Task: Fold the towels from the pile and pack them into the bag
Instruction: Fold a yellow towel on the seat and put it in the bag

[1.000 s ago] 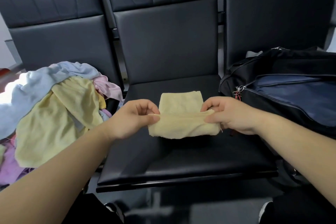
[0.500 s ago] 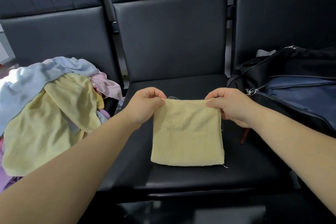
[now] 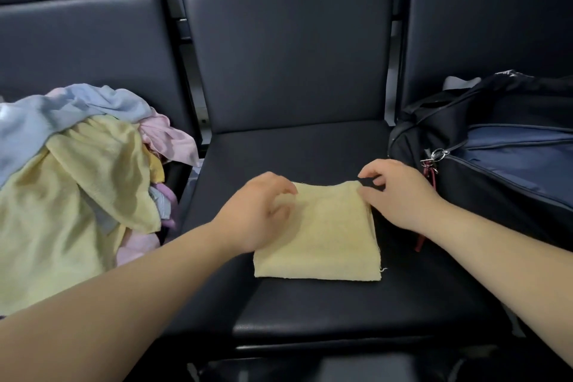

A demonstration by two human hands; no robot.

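Both hands are hovering at the far corners of the folded yellow towel (image 3: 325, 242), centre of the frame.

Left hand (image 3: 257, 214) is covering the towel's upper-left corner with loosely curled fingers, fingertips touching the cloth; whether it is pinching the hidden corner cannot be told. Right hand (image 3: 400, 195) is arching over the upper-right corner with fingers spread and relaxed, its thumb touching the towel's right edge and gripping nothing. The towel is lying flat on the dark middle seat (image 3: 310, 313), reaching from between the hands toward the lower centre. A pile of towels (image 3: 77, 180) is sitting at the left of the frame, and the dark bag (image 3: 496, 170) is sitting at the right, just beyond the right hand.
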